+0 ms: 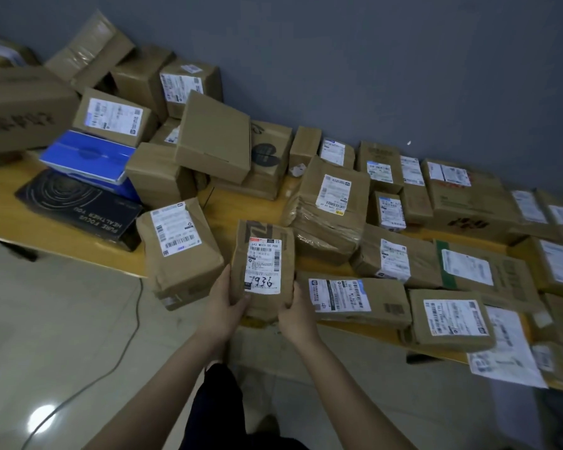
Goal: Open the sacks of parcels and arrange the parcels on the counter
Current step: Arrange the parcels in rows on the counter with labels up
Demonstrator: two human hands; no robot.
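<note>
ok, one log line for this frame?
left hand: grips parcel 7936 | right hand: grips parcel 7936 | where: counter front edge

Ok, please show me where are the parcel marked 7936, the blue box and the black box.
parcel marked 7936 (263, 267): head view, on its white label.
blue box (88, 154): head view, middle of its top face.
black box (78, 207): head view, on its printed top face.
</note>
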